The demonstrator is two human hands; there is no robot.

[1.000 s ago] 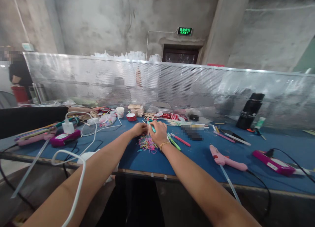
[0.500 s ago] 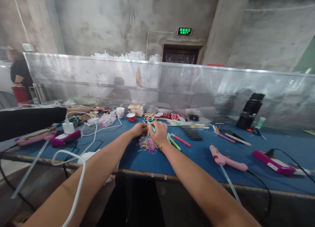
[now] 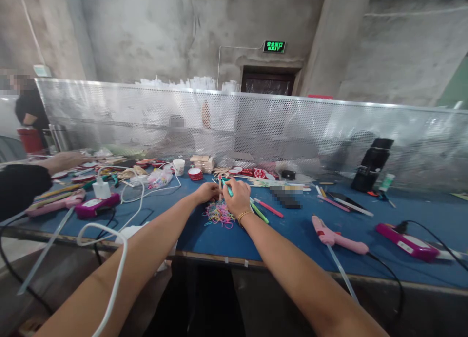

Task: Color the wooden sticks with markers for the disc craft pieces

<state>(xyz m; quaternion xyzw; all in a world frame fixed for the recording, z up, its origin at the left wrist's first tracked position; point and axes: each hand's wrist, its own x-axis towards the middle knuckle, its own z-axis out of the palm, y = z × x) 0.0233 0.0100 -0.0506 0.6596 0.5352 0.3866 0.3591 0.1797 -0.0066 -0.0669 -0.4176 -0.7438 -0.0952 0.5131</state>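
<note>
My left hand (image 3: 208, 193) is closed at the middle of the table, its fingers at a small upright wooden stick (image 3: 220, 189). Wrapped round a teal pen (image 3: 229, 189), my right hand (image 3: 238, 196) is beside it, the pen close to the stick. Below both hands lies a loose heap of coloured rubber bands (image 3: 219, 215). A green pen (image 3: 260, 213) and a pink pen (image 3: 269, 208) lie to the right of my right wrist.
Pink glue gun (image 3: 338, 237), purple power strip (image 3: 407, 242) and black bottle (image 3: 372, 165) stand or lie right. Left are a paper cup (image 3: 179, 167), white cable (image 3: 122, 259), second purple strip (image 3: 97, 205) and another person's hand (image 3: 68, 161). A perforated metal screen (image 3: 256, 127) runs behind.
The other person's arm has drawn back to the left. My right hand and the teal pen have shifted slightly, and the wooden stick shows more clearly between my hands.
</note>
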